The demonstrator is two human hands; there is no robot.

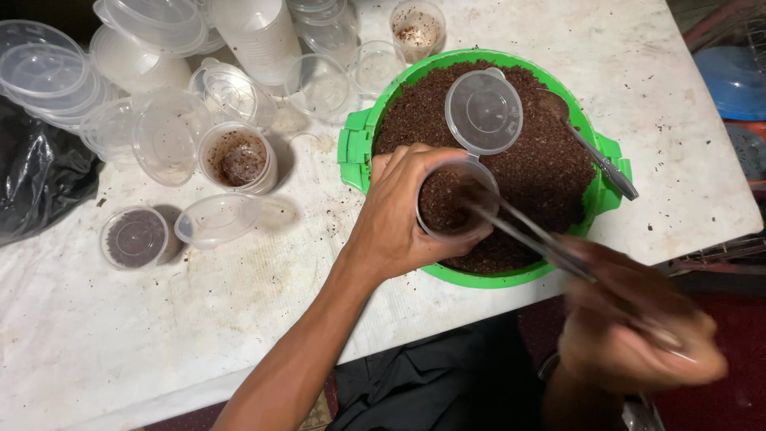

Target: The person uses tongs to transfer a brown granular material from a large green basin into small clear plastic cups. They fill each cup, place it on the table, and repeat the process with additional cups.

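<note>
My left hand (399, 211) grips a small clear plastic cup (455, 199) filled with dark brown soil, its hinged lid (483, 112) flipped open above it. I hold the cup over a green basin (355, 148) full of the same soil. My right hand (638, 319), blurred, holds long metal tweezers (527, 231) whose tips reach into the cup. A metal spoon (594, 152) lies in the soil at the basin's right side.
On the white table (159, 319), left of the basin, stand several clear cups and lids: a closed filled cup (136, 237), an open soiled cup (237, 157), and stacks (255, 36) at the back. A black bag (36, 175) lies at the far left.
</note>
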